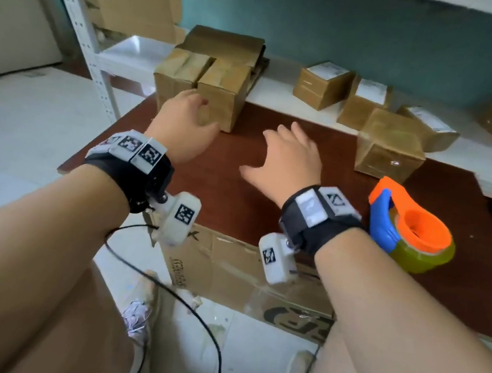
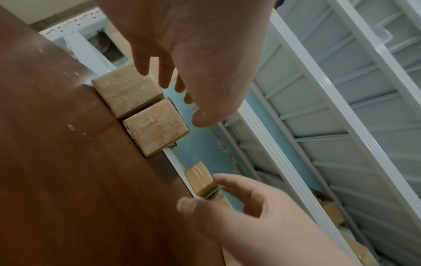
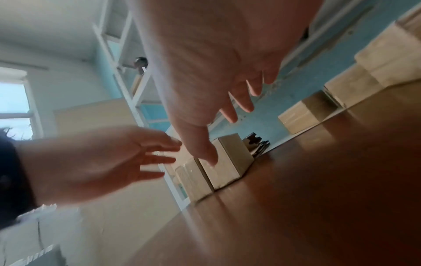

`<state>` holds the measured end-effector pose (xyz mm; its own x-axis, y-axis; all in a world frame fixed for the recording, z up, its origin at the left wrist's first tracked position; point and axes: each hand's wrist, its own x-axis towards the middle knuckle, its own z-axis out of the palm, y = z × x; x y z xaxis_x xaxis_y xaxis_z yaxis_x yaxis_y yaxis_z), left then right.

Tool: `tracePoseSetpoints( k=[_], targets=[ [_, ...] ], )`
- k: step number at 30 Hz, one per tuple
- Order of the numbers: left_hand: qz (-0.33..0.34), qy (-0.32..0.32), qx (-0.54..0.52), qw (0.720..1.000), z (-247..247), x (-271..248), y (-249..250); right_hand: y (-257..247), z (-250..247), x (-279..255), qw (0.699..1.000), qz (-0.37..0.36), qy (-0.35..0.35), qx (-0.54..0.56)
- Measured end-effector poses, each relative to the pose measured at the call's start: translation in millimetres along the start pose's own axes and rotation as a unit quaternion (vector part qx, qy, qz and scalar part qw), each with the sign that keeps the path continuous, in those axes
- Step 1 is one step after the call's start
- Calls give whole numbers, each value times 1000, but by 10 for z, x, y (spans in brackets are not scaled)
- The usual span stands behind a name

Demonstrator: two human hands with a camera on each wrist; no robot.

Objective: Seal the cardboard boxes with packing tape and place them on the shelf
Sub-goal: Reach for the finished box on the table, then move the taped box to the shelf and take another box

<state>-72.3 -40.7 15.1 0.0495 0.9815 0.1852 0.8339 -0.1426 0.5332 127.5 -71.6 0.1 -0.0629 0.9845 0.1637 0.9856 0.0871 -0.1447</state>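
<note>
A: While both hands are held over the brown table [image 1: 265,220], what is shown of each grip?

B: The left hand [image 1: 184,124] is stretched toward two small cardboard boxes [image 1: 202,85] set side by side at the far edge of the table; its grip is spread and nothing is held. Whether a box is touched cannot be told. The right hand [image 1: 289,164] is held above bare wood, fingers apart, nothing grasped.

A: Where are the other boxes and the tape seen?

B: A sealed box [image 1: 390,149] is seen at the table's far right edge, against the white shelf [image 1: 283,93]. Labelled boxes [image 1: 324,83] are seen on the shelf. The tape dispenser [image 1: 412,232], orange and blue, is seen lying on the table just right of the right wrist.
</note>
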Motion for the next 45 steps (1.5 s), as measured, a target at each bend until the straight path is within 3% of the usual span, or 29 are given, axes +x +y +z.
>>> tracePoseSetpoints(
  k=[6,14,18,22,26,33,35,41,45],
  targets=[
    [-20,24,-6,999,96,297,-209,-275,-68,557,999,10,31,38],
    [-28,3,-42,999,175,471,-183,-704,131,1212,992,-127,-20,5],
    [-67,5,-129,989,162,487,-124,-648,263,1314,992,-101,-74,15],
    [-107,10,-182,977,140,480,-42,-590,243,1186,986,-82,14,144],
    [-141,4,-261,955,167,486,22,-642,174,1095,972,-50,37,228],
    [-157,18,-315,936,144,487,20,-576,228,961,916,65,82,387],
    [-141,22,-306,941,120,432,31,-557,204,930,908,94,65,404],
    [-85,14,-315,945,130,305,232,-356,86,769,846,201,-11,494],
    [-35,-18,-311,950,162,190,404,-139,-53,621,769,265,-61,578]
  ],
)
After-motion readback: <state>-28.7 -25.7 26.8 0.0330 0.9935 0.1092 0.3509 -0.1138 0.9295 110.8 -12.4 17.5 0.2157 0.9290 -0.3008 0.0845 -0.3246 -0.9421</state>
